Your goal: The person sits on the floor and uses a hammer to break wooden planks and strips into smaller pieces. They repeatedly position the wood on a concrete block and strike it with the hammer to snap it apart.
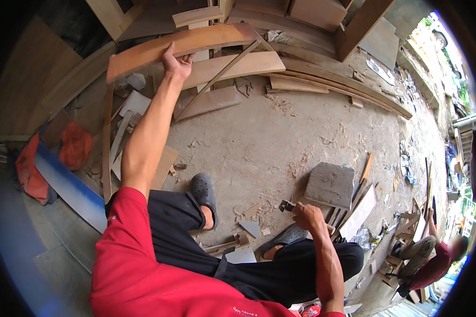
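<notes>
My left hand [177,65] reaches far forward and grips the near edge of a long orange-brown wooden board [201,42], thumb on its face. The board lies slantwise over paler planks, its right end the darker one. A lighter plank [238,67] rests just beyond my fingers, with a thin stick [217,79] crossing it. My right hand [308,216], above my right knee, is closed around a small dark tool [286,205] with a blocky metal end; its exact kind I cannot make out. Close to that hand stands a grey stone block [330,184].
Wood shavings litter the concrete floor [238,142]. Wood strips [354,211] lean right of the stone block. Boards and offcuts [135,103] lie at the left, near an orange bag [75,146] and a blue-white panel [71,182]. Another person [433,259] sits at the far right.
</notes>
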A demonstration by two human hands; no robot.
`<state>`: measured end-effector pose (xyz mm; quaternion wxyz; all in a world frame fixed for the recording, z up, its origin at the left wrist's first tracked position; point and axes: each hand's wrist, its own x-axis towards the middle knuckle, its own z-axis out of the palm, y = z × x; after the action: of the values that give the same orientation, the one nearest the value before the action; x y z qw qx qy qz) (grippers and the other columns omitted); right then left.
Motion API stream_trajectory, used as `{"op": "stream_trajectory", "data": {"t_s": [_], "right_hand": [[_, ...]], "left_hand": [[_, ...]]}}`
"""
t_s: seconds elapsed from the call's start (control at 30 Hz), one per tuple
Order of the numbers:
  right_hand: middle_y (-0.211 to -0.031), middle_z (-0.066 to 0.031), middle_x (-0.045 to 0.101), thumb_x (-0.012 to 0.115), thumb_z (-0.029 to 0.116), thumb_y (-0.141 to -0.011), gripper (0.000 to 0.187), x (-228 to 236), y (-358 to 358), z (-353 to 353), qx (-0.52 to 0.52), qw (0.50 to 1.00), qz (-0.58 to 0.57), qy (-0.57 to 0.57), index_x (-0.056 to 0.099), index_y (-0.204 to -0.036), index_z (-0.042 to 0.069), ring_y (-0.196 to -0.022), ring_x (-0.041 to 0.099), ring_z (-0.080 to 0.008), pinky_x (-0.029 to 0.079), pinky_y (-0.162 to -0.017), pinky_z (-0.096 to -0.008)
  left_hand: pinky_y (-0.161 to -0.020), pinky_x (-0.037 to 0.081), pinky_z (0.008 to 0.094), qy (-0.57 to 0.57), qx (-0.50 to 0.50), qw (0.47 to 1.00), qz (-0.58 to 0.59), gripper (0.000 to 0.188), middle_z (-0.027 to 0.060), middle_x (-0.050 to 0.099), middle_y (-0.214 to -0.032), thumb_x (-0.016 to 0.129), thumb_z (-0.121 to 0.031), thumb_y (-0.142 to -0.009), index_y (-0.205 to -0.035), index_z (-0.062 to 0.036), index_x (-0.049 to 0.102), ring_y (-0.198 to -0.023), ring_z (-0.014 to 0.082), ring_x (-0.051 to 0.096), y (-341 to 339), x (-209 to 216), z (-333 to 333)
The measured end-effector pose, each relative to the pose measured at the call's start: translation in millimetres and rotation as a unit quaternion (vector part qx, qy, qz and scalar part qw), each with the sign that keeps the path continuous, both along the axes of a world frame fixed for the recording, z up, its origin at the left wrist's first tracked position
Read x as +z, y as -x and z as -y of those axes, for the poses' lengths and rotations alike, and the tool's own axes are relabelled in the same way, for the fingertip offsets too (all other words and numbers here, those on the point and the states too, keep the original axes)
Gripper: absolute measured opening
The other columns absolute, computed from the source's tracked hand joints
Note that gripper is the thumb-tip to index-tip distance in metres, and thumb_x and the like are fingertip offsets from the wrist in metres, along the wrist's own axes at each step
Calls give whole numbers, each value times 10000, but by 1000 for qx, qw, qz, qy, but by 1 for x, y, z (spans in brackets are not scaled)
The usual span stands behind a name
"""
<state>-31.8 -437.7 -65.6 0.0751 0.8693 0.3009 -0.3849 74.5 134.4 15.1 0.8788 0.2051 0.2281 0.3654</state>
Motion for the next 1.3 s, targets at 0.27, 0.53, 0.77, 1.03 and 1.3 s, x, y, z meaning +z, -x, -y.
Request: {"op": "stream_trajectory", "data": {"t_s": [0.27,0.53,0.77,1.03,1.3], "right_hand": [[-846,-181,685,647,251,-810,267,9,1,1,19,1000,-11,-1,624,-997,63,-828,678,-357,539,-715,-465],[-892,-172,679,666,296,-833,258,-5,-5,1,18,999,-21,27,655,-970,78,-872,669,-360,536,-728,-455],[-906,-193,671,663,311,-839,278,-10,-12,5,-9,999,-31,10,620,-1022,106,-879,656,-377,519,-755,-474],[-909,-185,667,659,299,-835,238,2,-20,-16,16,1000,1,4,635,-967,102,-881,652,-375,515,-743,-472],[-974,-170,656,621,291,-833,281,-22,-21,-28,64,995,19,-68,636,-1050,112,-927,647,-371,522,-767,-476]], "left_hand": [[-1005,481,463,-35,10,998,-53,488,89,492,-1298,634,-358,-893,-1276,-98,478,-1196,292,510,9,-27,-45],[-987,513,444,-39,-6,998,-41,425,153,454,-1305,639,-213,-898,-1253,-48,472,-1165,324,528,-49,-24,-25],[-948,533,421,-94,-3,991,-91,307,124,600,-1082,620,-173,-884,-1144,-40,523,-1054,271,597,-10,-28,-57],[-899,551,422,-115,-32,990,-81,322,94,548,-1094,628,-171,-863,-1137,-59,504,-1013,269,597,39,-16,-26],[-856,590,448,-54,-41,995,-79,470,139,517,-1197,643,-209,-851,-1244,-55,438,-1070,329,595,74,-27,-7]]}}
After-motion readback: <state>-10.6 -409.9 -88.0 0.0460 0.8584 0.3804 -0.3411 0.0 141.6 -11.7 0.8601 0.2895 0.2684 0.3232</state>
